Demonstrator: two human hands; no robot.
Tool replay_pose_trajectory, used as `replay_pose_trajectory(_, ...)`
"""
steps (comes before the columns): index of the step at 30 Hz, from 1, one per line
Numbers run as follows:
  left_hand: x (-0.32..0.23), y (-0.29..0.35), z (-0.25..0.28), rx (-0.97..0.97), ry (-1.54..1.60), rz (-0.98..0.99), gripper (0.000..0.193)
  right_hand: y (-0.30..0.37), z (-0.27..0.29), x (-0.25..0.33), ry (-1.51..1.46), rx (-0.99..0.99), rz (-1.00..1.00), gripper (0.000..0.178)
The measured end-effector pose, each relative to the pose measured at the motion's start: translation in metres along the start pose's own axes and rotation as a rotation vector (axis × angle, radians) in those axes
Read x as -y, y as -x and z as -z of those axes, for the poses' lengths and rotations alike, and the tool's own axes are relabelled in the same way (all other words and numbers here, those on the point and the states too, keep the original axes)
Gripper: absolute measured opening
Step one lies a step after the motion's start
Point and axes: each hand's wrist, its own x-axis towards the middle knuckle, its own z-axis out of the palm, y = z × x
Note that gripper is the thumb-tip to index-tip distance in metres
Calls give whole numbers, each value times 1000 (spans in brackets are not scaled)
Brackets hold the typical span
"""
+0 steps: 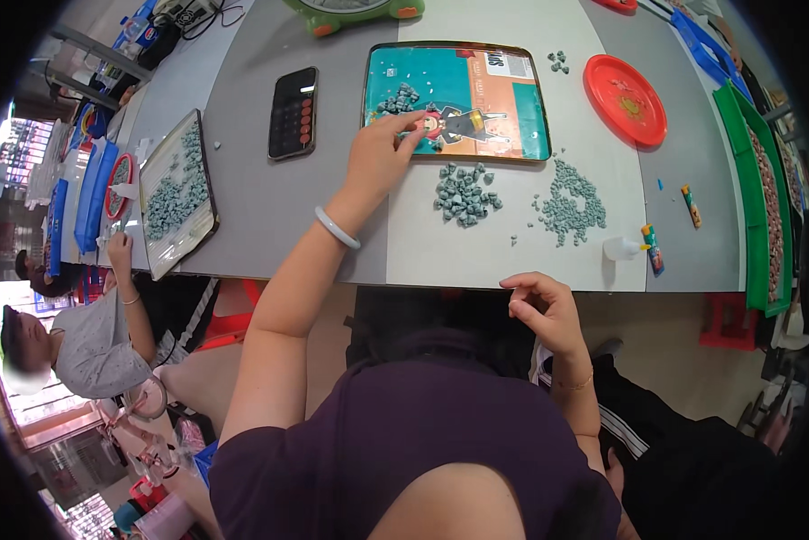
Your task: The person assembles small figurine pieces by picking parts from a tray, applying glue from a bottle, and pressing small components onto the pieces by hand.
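Note:
My left hand reaches over the near left edge of a tray with a colourful printed bottom. Its thumb and fingers are drawn together beside a small heap of grey-green stone-like pieces; whatever they pinch is too small to make out. Just below the tray lies a pile of larger grey-green pieces. A spread of smaller grey-green pieces is to its right. My right hand hovers at the table's front edge, fingers loosely curled, thumb and forefinger apart, nothing visible in it.
A phone lies left of the tray, a red plate right. Near the front right are a white squeeze bottle and small tubes. A green bin lines the right side. Another person works at left by another tray.

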Motion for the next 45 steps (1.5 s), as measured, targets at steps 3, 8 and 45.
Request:
replay_pose_trajectory(3,3,8,-6,91,-84,-246,15,1,-2,-5,-3,-56,11,21)
replay_pose_trajectory(8,-2,14,-11,286,-279,-429,21,1,-4,-5,-21,-94,-16,19)
replay_pose_trajectory(45,-22,114,-18,275,734,214,21,-26,-4,-5,303,-294,121,34)
